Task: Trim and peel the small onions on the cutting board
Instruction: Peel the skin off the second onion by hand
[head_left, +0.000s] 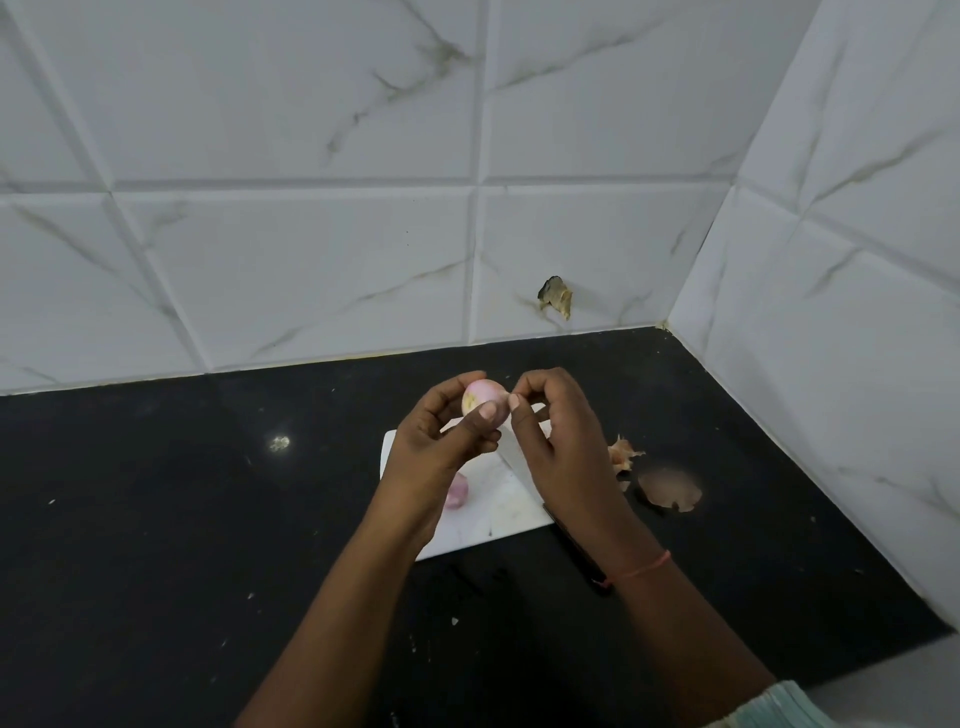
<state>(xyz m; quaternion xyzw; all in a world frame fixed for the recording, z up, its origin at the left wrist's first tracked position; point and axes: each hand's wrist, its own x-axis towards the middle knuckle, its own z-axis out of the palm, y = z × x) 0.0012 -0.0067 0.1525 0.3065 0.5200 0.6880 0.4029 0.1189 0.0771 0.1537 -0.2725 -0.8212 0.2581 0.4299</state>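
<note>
Gleaming pale-pink onion (483, 397), mostly peeled

White marble-veined wall tiles (291, 156), corner at right — chipped hole (556, 297), black countertop (156, 519).

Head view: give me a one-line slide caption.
Left hand holds a small onion above the white cutting board while the right hand pinches at its skin; peels lie alongside.

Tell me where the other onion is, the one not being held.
In the head view, the second onion lies on the white cutting board, near its left edge, just below the left hand.
</note>
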